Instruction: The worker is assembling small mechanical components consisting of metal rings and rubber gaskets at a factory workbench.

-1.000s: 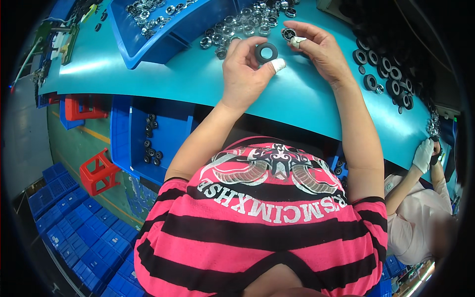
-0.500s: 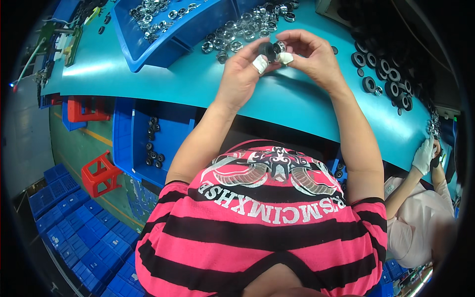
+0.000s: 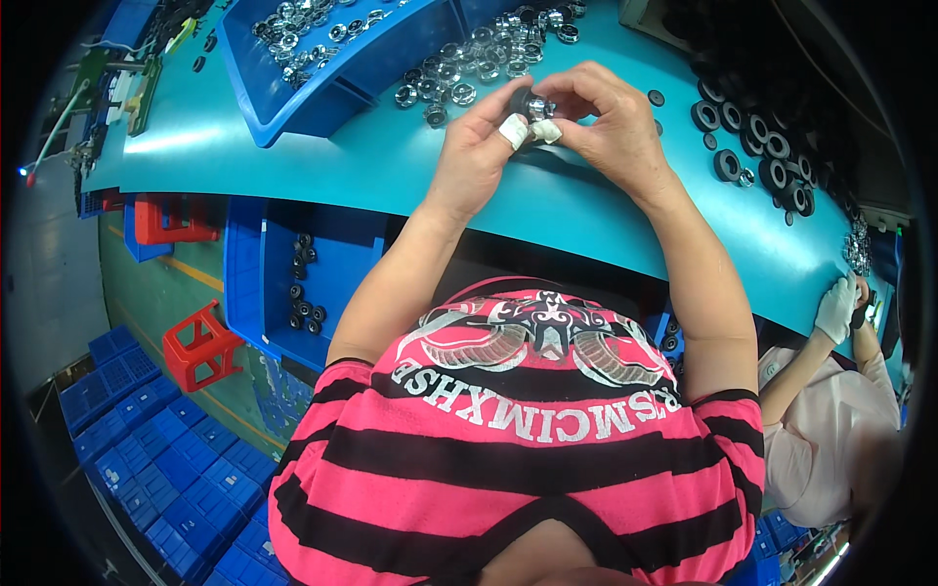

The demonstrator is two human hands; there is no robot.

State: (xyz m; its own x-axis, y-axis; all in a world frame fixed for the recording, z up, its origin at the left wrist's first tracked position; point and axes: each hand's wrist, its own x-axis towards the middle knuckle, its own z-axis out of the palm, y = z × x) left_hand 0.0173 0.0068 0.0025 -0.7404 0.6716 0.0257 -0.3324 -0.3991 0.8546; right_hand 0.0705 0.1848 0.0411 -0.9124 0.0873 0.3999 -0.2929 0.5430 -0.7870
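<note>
Above the teal table my two hands meet, thumbs wrapped in white tape. My left hand point(image 3: 476, 151) is closed on a small black rubber tyre point(image 3: 521, 101). Between the thumb and fingers of my right hand point(image 3: 618, 127) is a shiny chrome wheel rim point(image 3: 540, 109), pressed against the tyre's right side. How far the rim sits inside the tyre is partly hidden by my fingers. Loose chrome rims point(image 3: 463, 94) lie on the table just beyond my left hand. Black tyres point(image 3: 726, 165) are heaped to the right of my right hand.
A blue bin point(image 3: 283, 122) of chrome rims stands at the far left of the table point(image 3: 322, 171). Below the table edge, another blue bin point(image 3: 337, 254) holds several wheels. A red stool point(image 3: 200, 347) is at left. At far right, a co-worker's gloved hand point(image 3: 836, 308) works.
The rim in my right hand has moved left and now meets the tyre; before, they were slightly apart. My hands have drawn closer together.
</note>
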